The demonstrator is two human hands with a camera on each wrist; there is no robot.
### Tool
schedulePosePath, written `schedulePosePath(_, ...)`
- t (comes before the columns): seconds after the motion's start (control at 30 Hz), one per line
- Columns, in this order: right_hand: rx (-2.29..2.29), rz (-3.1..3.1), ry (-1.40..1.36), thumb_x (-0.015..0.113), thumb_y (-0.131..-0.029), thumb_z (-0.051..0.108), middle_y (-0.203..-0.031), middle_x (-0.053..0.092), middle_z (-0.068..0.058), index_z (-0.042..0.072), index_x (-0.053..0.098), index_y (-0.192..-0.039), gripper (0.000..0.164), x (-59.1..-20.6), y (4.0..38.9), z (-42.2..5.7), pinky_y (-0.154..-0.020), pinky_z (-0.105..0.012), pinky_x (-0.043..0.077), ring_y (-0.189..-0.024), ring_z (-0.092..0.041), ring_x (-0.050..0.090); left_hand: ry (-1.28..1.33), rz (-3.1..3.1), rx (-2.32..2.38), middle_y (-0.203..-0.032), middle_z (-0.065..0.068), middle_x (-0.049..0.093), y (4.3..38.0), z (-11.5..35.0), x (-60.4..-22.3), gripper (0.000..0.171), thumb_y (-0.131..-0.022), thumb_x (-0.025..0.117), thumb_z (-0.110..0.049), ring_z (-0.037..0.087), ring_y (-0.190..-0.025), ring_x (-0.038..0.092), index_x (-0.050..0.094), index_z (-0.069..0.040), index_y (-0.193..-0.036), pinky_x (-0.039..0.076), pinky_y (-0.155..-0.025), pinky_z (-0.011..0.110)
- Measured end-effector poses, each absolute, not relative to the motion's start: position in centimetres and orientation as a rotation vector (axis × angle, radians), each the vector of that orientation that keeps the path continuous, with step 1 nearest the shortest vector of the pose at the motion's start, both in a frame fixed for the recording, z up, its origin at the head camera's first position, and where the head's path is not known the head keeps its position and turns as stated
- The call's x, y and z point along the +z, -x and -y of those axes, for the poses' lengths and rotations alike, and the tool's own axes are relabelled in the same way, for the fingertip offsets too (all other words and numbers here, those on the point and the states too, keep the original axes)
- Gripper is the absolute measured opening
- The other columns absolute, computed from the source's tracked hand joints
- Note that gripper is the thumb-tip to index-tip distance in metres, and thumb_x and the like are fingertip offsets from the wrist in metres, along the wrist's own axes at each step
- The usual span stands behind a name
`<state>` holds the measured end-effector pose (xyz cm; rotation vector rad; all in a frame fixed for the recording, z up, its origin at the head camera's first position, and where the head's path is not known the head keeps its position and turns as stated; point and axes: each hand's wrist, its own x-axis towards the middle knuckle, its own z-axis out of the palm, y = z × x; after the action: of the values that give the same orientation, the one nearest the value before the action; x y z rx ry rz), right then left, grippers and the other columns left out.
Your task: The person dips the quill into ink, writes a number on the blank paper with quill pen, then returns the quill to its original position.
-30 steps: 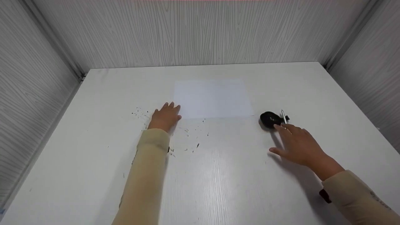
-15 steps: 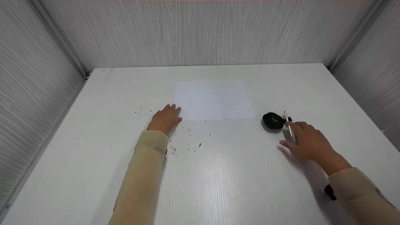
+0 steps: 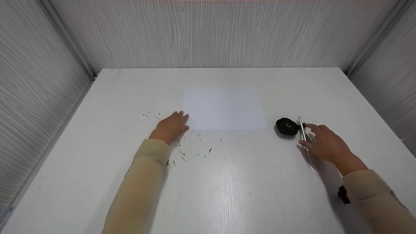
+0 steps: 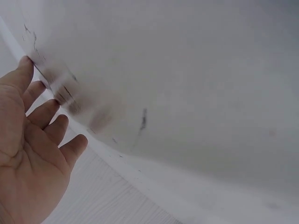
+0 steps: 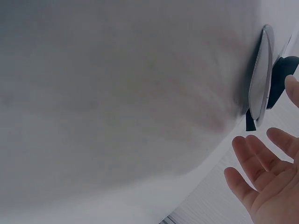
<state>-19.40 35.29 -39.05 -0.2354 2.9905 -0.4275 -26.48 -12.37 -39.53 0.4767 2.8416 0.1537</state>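
In the head view, my left hand [image 3: 170,127] lies palm down on the white table at the near left corner of a white sheet of paper [image 3: 224,109]; its fingers [image 4: 58,129] are spread and relaxed in the left wrist view. My right hand [image 3: 326,143] hovers with loosely bent fingers beside a slim silver tool [image 3: 302,130], thumb and index finger overlapping it. This tool has a pointed far end and a curved, shiny near part, partly covered by the hand. A glossy black rounded object [image 3: 287,126] with a short stem sits just left of the tool.
Dark specks and flakes [image 3: 210,150] are scattered on the white table [image 3: 247,182] around the left hand and in front of the paper. Grey wood-grain panels [image 3: 214,35] enclose the table at the back and both sides.
My right hand has shifted right, off the black object and to the silver tool's right side, uncovering more of the tool. The left hand stays almost in place.
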Motion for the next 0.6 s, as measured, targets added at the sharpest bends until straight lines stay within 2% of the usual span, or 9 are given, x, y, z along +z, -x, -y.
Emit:
schedulePosePath(0.17, -0.505, -2.973, 0.223, 0.059, -0.092, 0.045, -0.12, 0.047, -0.031, 0.0, 0.031, -0.145, 0.075, -39.1, 20.1, -35.6, -0.08, -0.056, 0.045, -0.106, -0.043, 0.054, -0.442, -2.82, 0.252, -0.156, 0.011, 0.018, 25.8, 12.8, -39.4, 0.056, -0.102, 0.046, -0.029, 0.03, -0.143, 0.012, 0.027, -0.009, -0.151, 0.017, -0.113, 0.048)
schedulePosePath(0.37, -0.566, -2.951, 0.223, 0.06, -0.093, 0.038, -0.123, 0.049, -0.032, -0.002, 0.033, -0.144, 0.07, -39.0, 20.6, -35.7, -0.081, -0.057, 0.045, -0.108, -0.045, 0.054, -0.423, -2.788, 0.338, -0.157, 0.008, 0.016, 24.9, 13.2, -39.3, 0.057, -0.102, 0.046, -0.031, 0.028, -0.144, 0.01, 0.026, -0.011, -0.152, 0.016, -0.112, 0.051)
schedulePosePath(0.6, -0.586, -2.94, 0.243, 0.059, -0.094, 0.033, -0.121, 0.052, -0.033, -0.004, 0.034, -0.142, 0.065, -39.2, 21.3, -35.8, -0.078, -0.054, 0.048, -0.106, -0.046, 0.055, -0.397, -2.757, 0.37, -0.158, 0.008, 0.013, 24.1, 13.5, -39.5, 0.058, -0.102, 0.046, -0.03, 0.028, -0.144, 0.007, 0.023, -0.012, -0.152, 0.012, -0.114, 0.047)
